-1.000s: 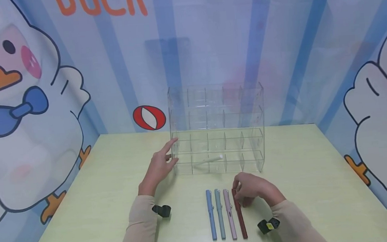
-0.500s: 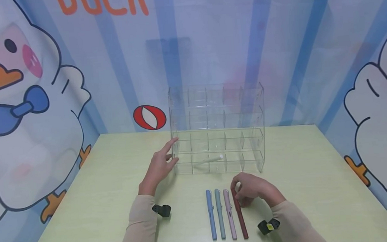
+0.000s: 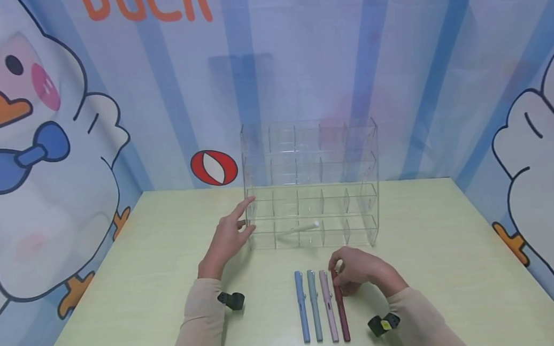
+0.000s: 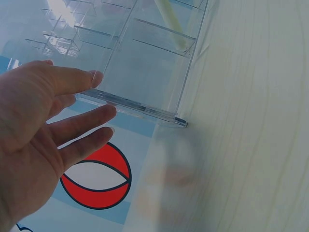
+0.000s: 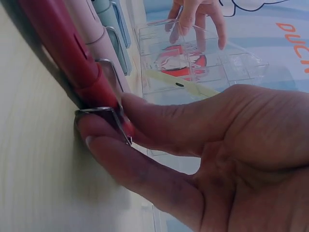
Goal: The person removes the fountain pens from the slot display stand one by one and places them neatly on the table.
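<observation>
A dark red pen lies on the table at the right end of a row of pens. My right hand pinches its clip end between thumb and fingers; the metal clip shows at the fingertips. To its left lie a pink pen, a grey-green pen and a blue pen. The clear acrylic rack stands behind them, a pale green pen slanting across its lowest tier. My left hand touches the rack's left side panel with extended fingers.
The pale wooden table ends at a printed duck backdrop just behind the rack. Each forearm wears a small black wrist camera, the left camera and the right camera.
My right hand has shifted slightly left, and the red pen has moved with it, closer to the pink pen. My left hand and the rack stay where they were.
</observation>
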Demonstrator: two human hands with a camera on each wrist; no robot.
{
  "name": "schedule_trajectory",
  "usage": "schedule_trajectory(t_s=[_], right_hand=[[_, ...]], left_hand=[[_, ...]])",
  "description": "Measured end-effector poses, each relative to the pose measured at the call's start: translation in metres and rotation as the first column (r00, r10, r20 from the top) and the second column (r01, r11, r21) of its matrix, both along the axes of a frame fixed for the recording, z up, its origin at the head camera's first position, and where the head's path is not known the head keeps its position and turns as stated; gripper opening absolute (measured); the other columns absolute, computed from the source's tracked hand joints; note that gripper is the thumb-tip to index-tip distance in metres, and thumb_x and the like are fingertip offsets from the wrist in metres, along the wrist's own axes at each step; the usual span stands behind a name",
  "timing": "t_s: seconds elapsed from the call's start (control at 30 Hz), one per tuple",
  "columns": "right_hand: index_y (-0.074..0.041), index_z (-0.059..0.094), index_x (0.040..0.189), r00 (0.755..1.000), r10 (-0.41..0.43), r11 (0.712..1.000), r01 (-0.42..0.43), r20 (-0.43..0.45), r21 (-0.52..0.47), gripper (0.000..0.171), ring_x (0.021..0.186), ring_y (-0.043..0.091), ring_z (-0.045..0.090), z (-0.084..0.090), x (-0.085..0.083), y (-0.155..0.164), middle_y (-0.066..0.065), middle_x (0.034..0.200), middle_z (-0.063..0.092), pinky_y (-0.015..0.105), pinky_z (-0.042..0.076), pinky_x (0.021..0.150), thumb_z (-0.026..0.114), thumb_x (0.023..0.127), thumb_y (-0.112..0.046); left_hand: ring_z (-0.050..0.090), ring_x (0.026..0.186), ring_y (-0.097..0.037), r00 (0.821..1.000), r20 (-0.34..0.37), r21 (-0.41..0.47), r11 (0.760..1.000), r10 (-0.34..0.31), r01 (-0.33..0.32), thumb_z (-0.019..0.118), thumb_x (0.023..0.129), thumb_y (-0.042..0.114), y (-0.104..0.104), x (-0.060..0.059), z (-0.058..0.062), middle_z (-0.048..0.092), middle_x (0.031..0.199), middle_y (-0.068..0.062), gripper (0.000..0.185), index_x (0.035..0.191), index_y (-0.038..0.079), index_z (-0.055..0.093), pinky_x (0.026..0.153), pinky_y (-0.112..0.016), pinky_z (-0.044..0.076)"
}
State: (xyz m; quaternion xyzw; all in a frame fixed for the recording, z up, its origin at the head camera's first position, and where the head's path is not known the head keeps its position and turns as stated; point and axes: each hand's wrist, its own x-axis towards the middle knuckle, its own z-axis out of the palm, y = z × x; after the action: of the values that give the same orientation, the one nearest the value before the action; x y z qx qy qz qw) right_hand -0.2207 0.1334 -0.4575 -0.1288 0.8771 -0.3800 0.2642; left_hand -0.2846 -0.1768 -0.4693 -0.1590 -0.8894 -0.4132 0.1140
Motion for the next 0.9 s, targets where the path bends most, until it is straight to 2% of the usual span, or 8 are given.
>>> schedule_trajectory(t_s=[0.3,0.53,0.9], right_hand=[[0.003,0.056,0.098,1.0,-0.004,1.0,0.004,-0.011,0.007,0.026,0.058,0.022,0.062,-0.0007,0.0012,-0.0027,0.012,0.075,0.059,0.032,0.053,0.051,0.064,0.074,0.01],[0.004,0.057,0.097,1.0,0.007,1.0,-0.007,-0.026,-0.004,0.026,0.059,0.022,0.061,-0.0024,-0.0004,-0.0043,0.013,0.079,0.058,0.032,0.054,0.051,0.063,0.074,0.012],[0.004,0.058,0.096,0.999,0.019,1.0,-0.018,-0.051,0.004,0.024,0.059,0.022,0.061,-0.0044,-0.0029,-0.0043,0.014,0.08,0.058,0.033,0.053,0.051,0.063,0.074,0.011]], left_hand=[[0.057,0.102,-0.031,1.0,0.003,0.004,1.0,-0.017,0.017,0.064,0.083,0.009,-0.0009,0.0006,0.0,0.034,0.142,-0.003,0.071,0.14,0.034,0.03,0.08,-0.043,0.049],[0.057,0.102,-0.029,1.0,0.008,-0.005,1.0,-0.005,0.005,0.064,0.083,0.01,-0.0005,0.0002,0.001,0.034,0.141,0.0,0.074,0.138,0.043,0.028,0.081,-0.04,0.049],[0.057,0.103,-0.029,1.0,0.01,-0.002,1.0,-0.013,0.013,0.064,0.084,0.012,-0.0013,0.0002,-0.0003,0.033,0.142,0.0,0.074,0.136,0.049,0.025,0.081,-0.041,0.049]])
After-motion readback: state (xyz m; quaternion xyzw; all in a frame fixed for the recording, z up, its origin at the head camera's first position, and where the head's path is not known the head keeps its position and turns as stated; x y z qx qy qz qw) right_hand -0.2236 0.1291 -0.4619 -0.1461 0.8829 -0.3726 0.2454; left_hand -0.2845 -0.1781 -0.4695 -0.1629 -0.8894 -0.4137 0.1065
